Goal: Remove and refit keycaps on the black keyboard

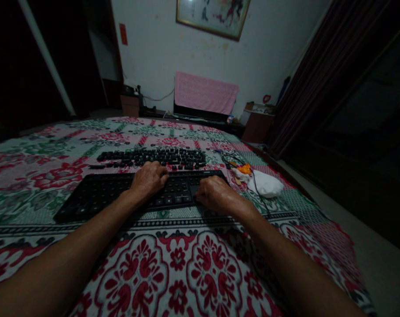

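A black computer keyboard (pixel 104 187) lies on the patterned bedspread, with most of its keycaps off and the bare key sockets showing. Some keys stay fitted along its near edge. My left hand (pixel 149 178) rests over the middle of the keyboard near its far edge, fingers curled, fingertips partly hidden. Over the number pad end is my right hand (pixel 214 192), closed with thumb and fingers together against the keyboard; anything small between them is hidden. Behind the keyboard, loose black keycaps (pixel 153 156) are laid out in rows.
Right of the keyboard lie a white crumpled bundle (pixel 266 184), an orange item (pixel 244 168) and a dark cable (pixel 233 156). The bedspread (pixel 178 264) spreads underneath, its right edge dropping to the floor. Beyond the bed, a pink towel (pixel 204 92) covers a screen.
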Demonstrator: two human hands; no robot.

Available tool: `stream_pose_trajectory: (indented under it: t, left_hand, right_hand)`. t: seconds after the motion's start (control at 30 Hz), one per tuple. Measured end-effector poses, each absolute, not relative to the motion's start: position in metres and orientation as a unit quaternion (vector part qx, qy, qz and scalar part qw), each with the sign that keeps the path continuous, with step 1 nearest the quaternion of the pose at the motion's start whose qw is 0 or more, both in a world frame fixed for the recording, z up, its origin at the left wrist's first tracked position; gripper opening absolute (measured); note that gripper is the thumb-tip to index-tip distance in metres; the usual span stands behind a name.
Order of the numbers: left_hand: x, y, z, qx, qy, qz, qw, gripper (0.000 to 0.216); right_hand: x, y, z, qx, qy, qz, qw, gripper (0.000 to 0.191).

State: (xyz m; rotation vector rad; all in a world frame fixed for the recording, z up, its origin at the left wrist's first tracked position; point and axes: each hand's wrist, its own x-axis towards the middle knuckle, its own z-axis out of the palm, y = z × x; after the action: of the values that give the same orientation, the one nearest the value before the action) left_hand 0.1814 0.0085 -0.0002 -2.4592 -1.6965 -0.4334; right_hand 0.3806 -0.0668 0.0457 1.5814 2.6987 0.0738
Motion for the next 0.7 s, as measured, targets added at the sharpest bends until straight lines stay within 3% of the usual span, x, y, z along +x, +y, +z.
stream_pose_trajectory:
  t: [0.23,0.47,0.7]
  left_hand:
    - [0.181,0.009,-0.001,-0.814,-0.559,-0.144,0.066,0.030]
    - [0.179,0.010,0.002,-0.817,-0.553,-0.147,0.061,0.029]
    - [0.169,0.017,0.007,-0.824,-0.541,-0.167,0.011,0.028]
  right_hand:
    - [0.381,-0.068,0.042,0.527,0.850,0.016,0.012,0.022]
    - [0.401,-0.058,0.029,0.451,0.883,-0.075,-0.107,0.018]
    - [0.403,-0.060,0.027,0.458,0.875,-0.093,-0.128,0.017]
